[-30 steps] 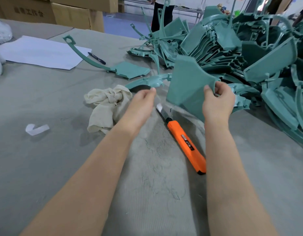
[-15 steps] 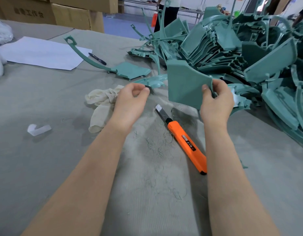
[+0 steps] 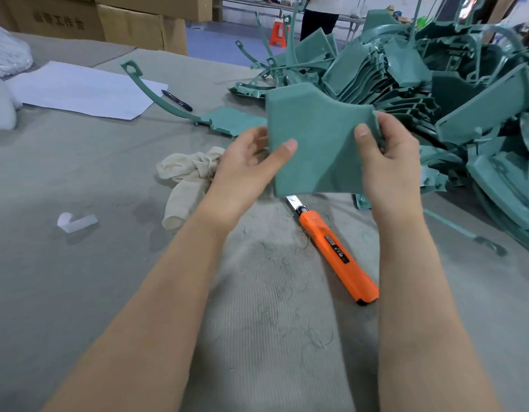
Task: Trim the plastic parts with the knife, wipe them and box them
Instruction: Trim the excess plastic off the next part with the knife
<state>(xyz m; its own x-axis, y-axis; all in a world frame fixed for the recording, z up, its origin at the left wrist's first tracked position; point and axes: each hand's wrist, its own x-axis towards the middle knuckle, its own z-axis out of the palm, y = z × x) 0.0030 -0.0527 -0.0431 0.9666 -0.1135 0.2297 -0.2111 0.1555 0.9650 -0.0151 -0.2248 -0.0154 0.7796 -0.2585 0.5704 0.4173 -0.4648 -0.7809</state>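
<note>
A green plastic part (image 3: 319,138), a flat curved panel, is held upright above the table between both hands. My left hand (image 3: 245,171) grips its left edge, thumb on the front face. My right hand (image 3: 388,162) grips its right edge, thumb on the front. Below the part lies an orange utility knife (image 3: 337,254) with its blade out, pointing away from me. A crumpled cream cloth (image 3: 189,179) lies just left of my left hand. A big pile of green plastic parts (image 3: 435,93) fills the right back of the table.
The grey felt table (image 3: 79,278) carries green shavings in front of me. One long-armed green part (image 3: 180,111) lies at the back by a white paper sheet (image 3: 81,90) and a black pen (image 3: 177,100). A small white scrap (image 3: 76,223) is at left. Cardboard boxes (image 3: 129,22) stand behind.
My left hand moved right from over the cloth and took hold of the part's left edge. The part was brought closer and turned to face me, now held by both hands.
</note>
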